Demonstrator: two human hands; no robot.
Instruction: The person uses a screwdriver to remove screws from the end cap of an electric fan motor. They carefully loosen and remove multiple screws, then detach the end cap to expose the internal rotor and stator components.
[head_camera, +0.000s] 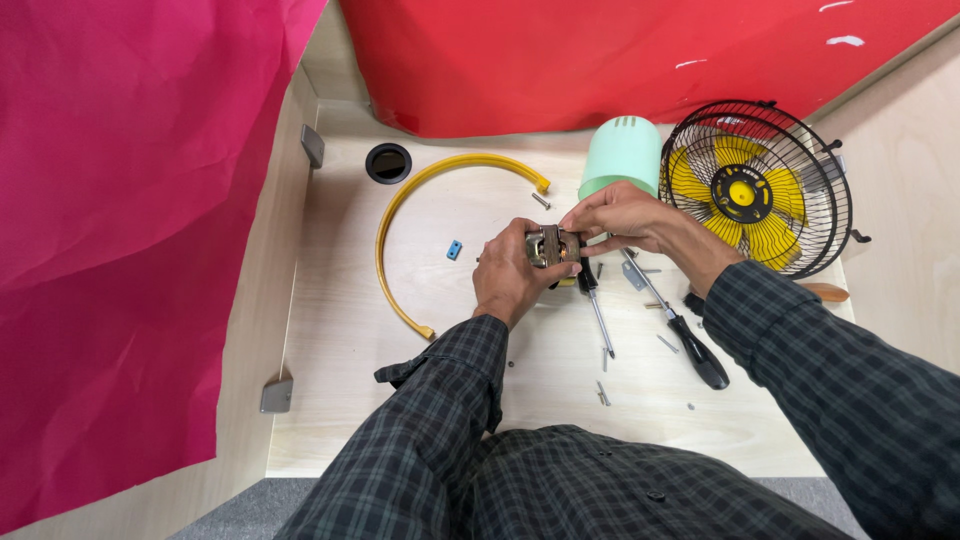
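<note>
We see the small metal motor block (552, 245) held above the wooden table (350, 330), clasped in our left hand (515, 275); our right hand (620, 215) pinches its top edge. Screwdrivers (690, 340) and the yellow fan (755, 190) lie just right.

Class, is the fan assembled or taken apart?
Taken apart: caged blades, green housing and yellow ring lie separately; both hands hold the motor.

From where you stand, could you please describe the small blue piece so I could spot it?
Start at the curved yellow bracket on the wooden table. Inside its arc, left of the left hand, lies the small blue block, the only blue item there.
</note>
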